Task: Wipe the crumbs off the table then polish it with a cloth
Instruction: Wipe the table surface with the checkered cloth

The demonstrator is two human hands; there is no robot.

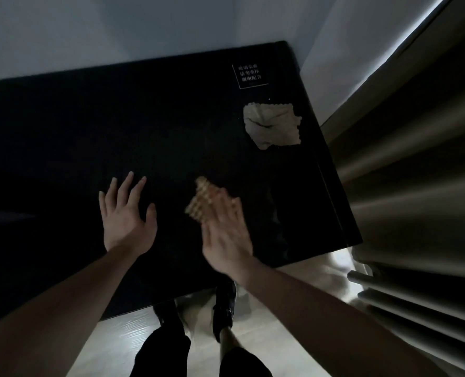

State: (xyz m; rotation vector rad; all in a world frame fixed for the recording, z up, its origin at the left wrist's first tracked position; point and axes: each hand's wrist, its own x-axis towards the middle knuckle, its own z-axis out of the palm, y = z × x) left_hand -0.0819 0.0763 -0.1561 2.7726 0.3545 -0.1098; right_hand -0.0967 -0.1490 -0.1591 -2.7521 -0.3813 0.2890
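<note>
Head camera looks down on a black glossy table (62, 126) in dim light. The left hand (127, 213) lies flat on it with fingers spread wide, holding nothing. At about three o'clock from it, the right hand (225, 232) is blurred; its fingers look stretched out flat over a tan waffle-textured cloth (200, 198), which pokes out from under the fingertips toward eleven o'clock. Whether the fingers pinch the cloth or merely press on it, I cannot tell.

A second, pale crumpled cloth (272, 126) lies near the table's right edge, at roughly one o'clock from the right hand and well apart from it. One pale speck sits just beyond it; other crumbs are too small or too dark to make out.

Risks, as I judge them: a flat palm may let the cloth slide out from under it. A sweep toward three o'clock could carry crumbs over the near right edge onto the pale floor (111, 346), or against the folded curtain (405, 191) hanging just beside that edge. In this poor light, missed crumbs are likely too.

Open room lies toward nine to twelve o'clock, where the surface is broad and bare. The near edge runs just below both wrists, and the printed label (249, 76) marks the far right corner.
</note>
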